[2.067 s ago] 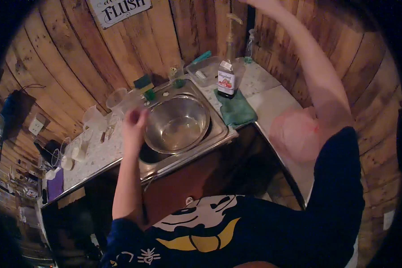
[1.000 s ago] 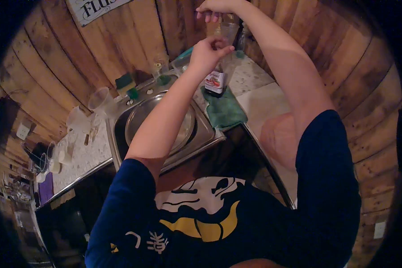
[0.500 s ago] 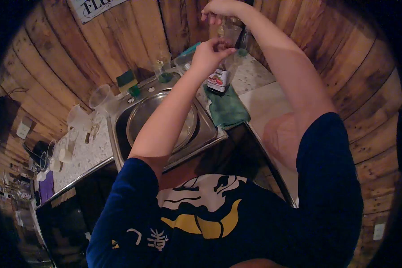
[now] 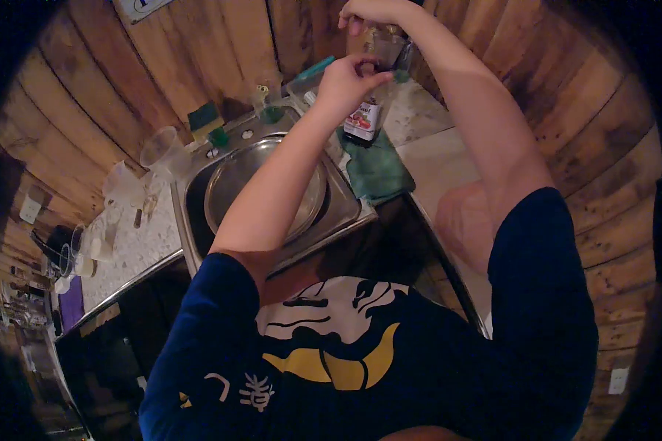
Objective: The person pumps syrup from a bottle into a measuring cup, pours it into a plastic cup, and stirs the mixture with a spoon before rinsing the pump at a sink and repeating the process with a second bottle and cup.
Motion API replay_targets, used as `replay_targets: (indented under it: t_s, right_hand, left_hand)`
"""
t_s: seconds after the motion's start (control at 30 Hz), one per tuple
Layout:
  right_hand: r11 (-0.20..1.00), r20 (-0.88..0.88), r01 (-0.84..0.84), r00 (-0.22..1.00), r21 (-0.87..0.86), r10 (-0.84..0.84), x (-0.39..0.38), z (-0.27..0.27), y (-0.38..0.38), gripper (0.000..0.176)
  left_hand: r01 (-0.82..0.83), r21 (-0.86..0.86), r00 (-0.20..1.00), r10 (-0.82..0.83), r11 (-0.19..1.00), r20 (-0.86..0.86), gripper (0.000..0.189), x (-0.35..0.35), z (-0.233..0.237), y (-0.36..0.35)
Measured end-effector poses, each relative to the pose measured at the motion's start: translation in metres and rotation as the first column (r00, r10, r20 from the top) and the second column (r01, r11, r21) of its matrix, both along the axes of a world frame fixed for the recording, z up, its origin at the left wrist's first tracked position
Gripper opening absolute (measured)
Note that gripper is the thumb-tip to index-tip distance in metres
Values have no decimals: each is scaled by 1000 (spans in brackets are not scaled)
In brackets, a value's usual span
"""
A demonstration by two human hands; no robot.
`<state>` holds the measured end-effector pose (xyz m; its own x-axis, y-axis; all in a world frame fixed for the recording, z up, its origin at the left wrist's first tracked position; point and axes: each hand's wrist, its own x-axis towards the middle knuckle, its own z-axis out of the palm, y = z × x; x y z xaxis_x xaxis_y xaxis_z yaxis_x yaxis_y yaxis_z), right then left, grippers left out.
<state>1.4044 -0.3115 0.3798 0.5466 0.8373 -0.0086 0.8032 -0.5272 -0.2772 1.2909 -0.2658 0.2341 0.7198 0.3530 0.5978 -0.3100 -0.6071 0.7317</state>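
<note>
Left hand (image 4: 357, 73): fingers curled closed round the neck of the syrup bottle (image 4: 362, 122), thumb meeting forefinger. Solid hold.

Right hand (image 4: 369, 12): at the top edge of view, fingers bent down over the top of the bottle. Can't tell whether they clamp it or just rest on it, since the contact is hidden.

Bottle: tall and narrow. The upper part is clear glass, mostly covered by my left hand. Lower down there's a white label with a red fruit picture and a dark band under it. The text is too small to read. It looks upright, maybe slightly tilted.

Location: the bottle stands on the green cloth (image 4: 379, 173), on the speckled counter (image 4: 419, 117) just right of the sink (image 4: 187, 220), close to the plank wall (image 4: 221, 51).

Nearby:
- Steel bowl (image 4: 224, 195) sits in the sink, under my left forearm.
- Sponge (image 4: 204, 116) sits behind the sink rim.
- Clear plastic cups (image 4: 162, 151) are on the counter left of the sink, well apart from the bottle.
</note>
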Motion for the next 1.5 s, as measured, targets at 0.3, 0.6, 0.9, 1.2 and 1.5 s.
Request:
replay_targets:
  t_s: [0.3,0.6,0.9,1.2,1.5]
  right_hand:
    - [999,15,-48,999,4,48,5,-11,2,35]
    - [999,12,-39,999,9,39,2,-16,1,34]
    - [963,245,-237,933,-126,262,38,-32,14,34]
    - [997,-17,36,999,-75,-38,-21,-8,-2,35]
    - [995,-99,75,992,-58,-81,-7,7,3,34]
  left_hand:
    - [-61,13,997,62,998,-44,56,4,-7,3]
    - [-118,9,992,118,993,36,54,4,-16,0]
    - [-169,-12,985,169,986,16,51,-7,-8,-11]
    - [-9,-94,1000,11,996,12,47,1,-21,1]
    - [45,-135,997,-36,990,64,52,1,-15,0]
